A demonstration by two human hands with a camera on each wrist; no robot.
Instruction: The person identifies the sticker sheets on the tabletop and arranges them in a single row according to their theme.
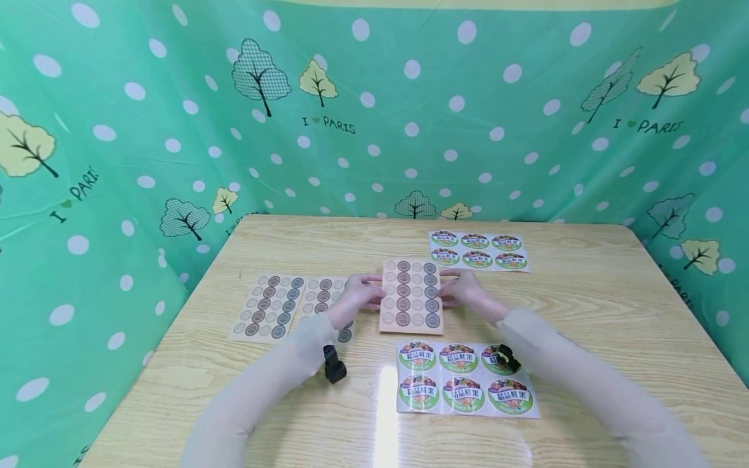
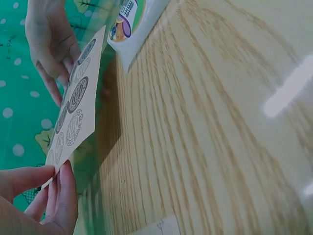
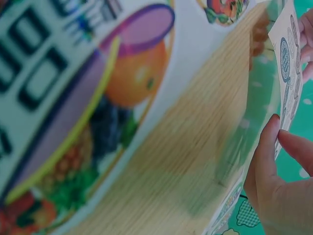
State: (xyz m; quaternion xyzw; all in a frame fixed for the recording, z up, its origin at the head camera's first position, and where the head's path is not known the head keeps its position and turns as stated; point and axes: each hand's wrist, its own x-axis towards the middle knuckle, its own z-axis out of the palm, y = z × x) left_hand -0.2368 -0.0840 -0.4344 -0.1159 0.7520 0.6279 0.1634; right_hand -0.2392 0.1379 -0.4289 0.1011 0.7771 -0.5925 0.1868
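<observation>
Before a green tree-print curtain (image 1: 374, 130), a wood-grain table (image 1: 597, 312) bears a near fruit-sticker sheet (image 1: 465, 380) and a far fruit-sticker sheet (image 1: 480, 251). Between them, a beige sheet (image 1: 411, 297) of round stickers is held off the table; two matching sheets (image 1: 270, 309) lie flat at left, probably leaving working room. The left hand (image 1: 361, 292) and right hand (image 1: 462, 288) pinch its opposite edges, likely so thin paper won't droop. The left sleeve (image 1: 310, 344) partly hides one matching sheet; a black wrist camera (image 1: 508, 359) overlaps one fruit sticker. Fine lettering is illegible.
</observation>
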